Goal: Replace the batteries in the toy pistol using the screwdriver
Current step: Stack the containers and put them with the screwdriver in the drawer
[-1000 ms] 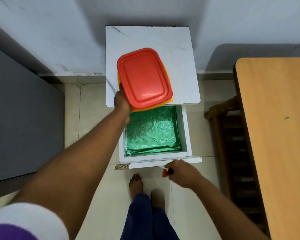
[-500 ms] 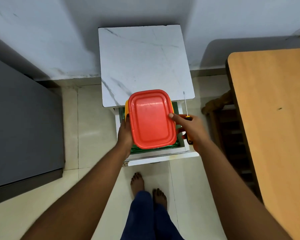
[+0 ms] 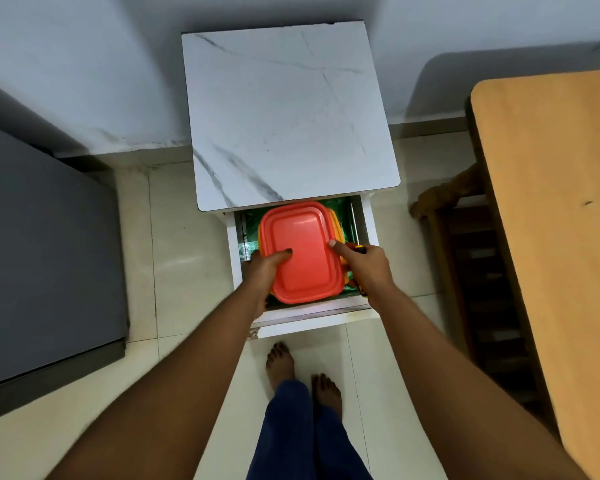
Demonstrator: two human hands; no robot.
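Down inside the open drawer (image 3: 366, 216) of the marble-topped side cabinet (image 3: 291, 116), a red-lidded box (image 3: 300, 251) is sitting on the green lining, its long axis running from the drawer front toward the back. Both hands are resting on it from the near end: the left hand (image 3: 262, 271) is curling round the box's left edge with its thumb lying flat on the lid, and the right hand (image 3: 364, 268) is touching the right edge with one extended fingertip. That right hand is also closing its remaining fingers on the screwdriver (image 3: 359, 250), whose red-and-yellow handle is peeking out just beside the box; its shaft is appearing as a thin line running toward the back of the drawer. No toy pistol is showing anywhere. Judging by the layout, the left hand is nearer the box's middle and is better placed to carry it
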